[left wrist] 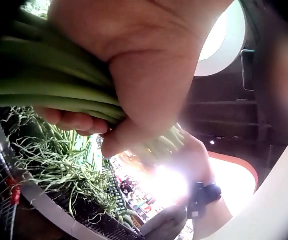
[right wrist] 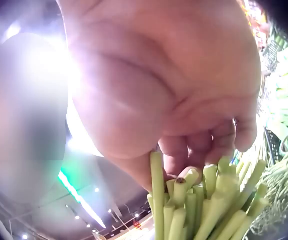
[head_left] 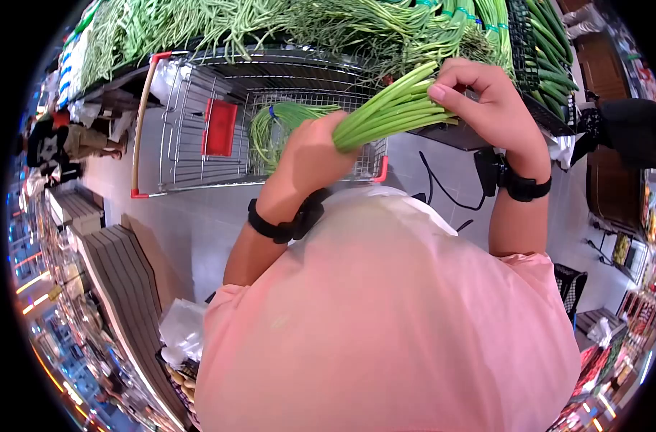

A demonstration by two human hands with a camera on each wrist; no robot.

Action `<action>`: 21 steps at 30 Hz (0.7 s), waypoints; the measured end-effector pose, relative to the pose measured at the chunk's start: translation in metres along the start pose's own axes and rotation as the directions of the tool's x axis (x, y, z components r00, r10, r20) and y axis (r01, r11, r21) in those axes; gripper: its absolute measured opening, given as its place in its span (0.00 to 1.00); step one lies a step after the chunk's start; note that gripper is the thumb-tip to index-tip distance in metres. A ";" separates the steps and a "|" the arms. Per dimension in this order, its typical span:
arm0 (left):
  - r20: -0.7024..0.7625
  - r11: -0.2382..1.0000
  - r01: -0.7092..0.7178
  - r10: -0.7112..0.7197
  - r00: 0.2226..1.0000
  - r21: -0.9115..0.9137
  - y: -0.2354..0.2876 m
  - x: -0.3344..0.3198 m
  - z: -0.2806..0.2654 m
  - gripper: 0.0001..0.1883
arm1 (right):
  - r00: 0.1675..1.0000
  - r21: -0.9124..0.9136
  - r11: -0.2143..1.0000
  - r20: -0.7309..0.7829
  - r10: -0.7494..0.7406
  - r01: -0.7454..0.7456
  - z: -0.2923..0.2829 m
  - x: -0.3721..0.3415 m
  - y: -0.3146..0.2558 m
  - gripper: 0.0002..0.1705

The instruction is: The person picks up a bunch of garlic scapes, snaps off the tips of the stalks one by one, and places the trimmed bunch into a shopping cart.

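My left hand (head_left: 310,162) grips a bundle of long green stalks (head_left: 389,115) around its middle; in the left wrist view the fingers wrap under the stalks (left wrist: 54,95). The cut ends point up and right, toward my right hand (head_left: 486,108). Its thumb and bent forefinger pinch at the end of the bundle. In the right wrist view, the pale cut ends (right wrist: 204,200) stand uneven in length beside the thumb and fingertips. The leafy part of the bundle trails behind my left hand over the cart.
A metal shopping cart (head_left: 191,129) with a red panel (head_left: 218,127) stands ahead. Beyond it a produce shelf holds heaped green beans (head_left: 220,25), banded bunches and cucumbers (head_left: 551,65). People stand at the far left and right. A striped bench (head_left: 119,266) is at left.
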State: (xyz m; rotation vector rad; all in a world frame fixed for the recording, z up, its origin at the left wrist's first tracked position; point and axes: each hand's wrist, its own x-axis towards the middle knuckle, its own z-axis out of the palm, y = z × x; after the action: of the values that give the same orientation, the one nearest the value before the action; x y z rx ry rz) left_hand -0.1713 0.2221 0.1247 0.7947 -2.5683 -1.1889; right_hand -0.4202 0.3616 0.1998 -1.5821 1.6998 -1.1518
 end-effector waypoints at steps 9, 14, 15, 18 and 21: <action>-0.128 0.994 -0.097 0.088 0.988 -0.060 -0.029 -0.003 -0.003 0.11 | 0.988 0.428 0.891 0.094 0.123 -0.152 0.026 0.019 -0.022 0.15; -0.117 0.984 -0.051 0.031 0.993 -0.173 -0.038 -0.001 -0.009 0.12 | 0.984 0.320 0.947 -0.162 0.078 -0.023 0.018 0.024 -0.037 0.17; -0.085 0.981 -0.021 0.004 0.996 -0.192 -0.039 0.000 -0.012 0.14 | 0.964 0.291 0.957 -0.251 0.087 -0.011 0.015 0.022 -0.037 0.17; -0.037 0.971 0.051 -0.061 0.997 -0.234 -0.036 0.007 -0.024 0.17 | 0.897 0.206 0.979 -0.434 0.086 0.005 -0.019 0.009 -0.029 0.16; -0.032 0.970 0.085 -0.095 0.995 -0.228 -0.032 0.012 -0.035 0.17 | 0.875 -0.019 0.976 -0.447 0.187 -0.218 -0.062 -0.021 -0.003 0.16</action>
State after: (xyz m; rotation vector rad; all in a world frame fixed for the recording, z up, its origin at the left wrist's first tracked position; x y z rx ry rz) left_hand -0.1555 0.1757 0.1231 0.8805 -2.3294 -1.4441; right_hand -0.4678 0.3964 0.2294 -1.1949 2.1581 -1.4332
